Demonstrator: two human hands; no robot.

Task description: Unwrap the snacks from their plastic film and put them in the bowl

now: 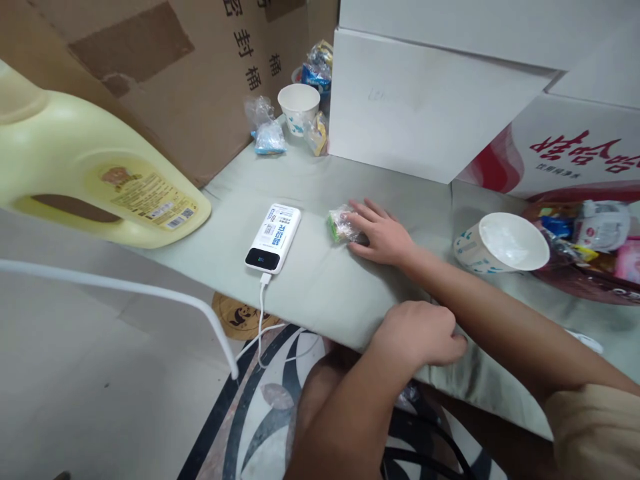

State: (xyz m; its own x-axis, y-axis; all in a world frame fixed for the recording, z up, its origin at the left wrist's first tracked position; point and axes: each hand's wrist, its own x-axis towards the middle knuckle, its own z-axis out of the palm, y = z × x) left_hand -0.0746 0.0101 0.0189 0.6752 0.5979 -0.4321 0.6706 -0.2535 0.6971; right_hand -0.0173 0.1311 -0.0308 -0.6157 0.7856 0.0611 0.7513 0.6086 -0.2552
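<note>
My right hand [383, 233] lies on the table with its fingers spread. Its fingertips and thumb touch a small clear plastic wrapper with a green part [341, 225]. Closer to me, my left hand [417, 331] is closed by the table's front edge, knuckles up and thumb to the right. The inside of that hand is hidden, so I cannot make out what it holds, if anything. Left of the wrapper, a white power bank [273, 239] lies flat, its dark display lit. A white charging cable [261, 313] runs from its near end over the edge.
A yellow jug [100, 167] stands at left beside a white bar [200, 300]. Behind are a cardboard box [200, 87], white boxes [395, 100], a paper cup [299, 110] and wrapped snacks [270, 137]. At right, another paper cup [500, 247] stands by a snack-filled dark red container [600, 273].
</note>
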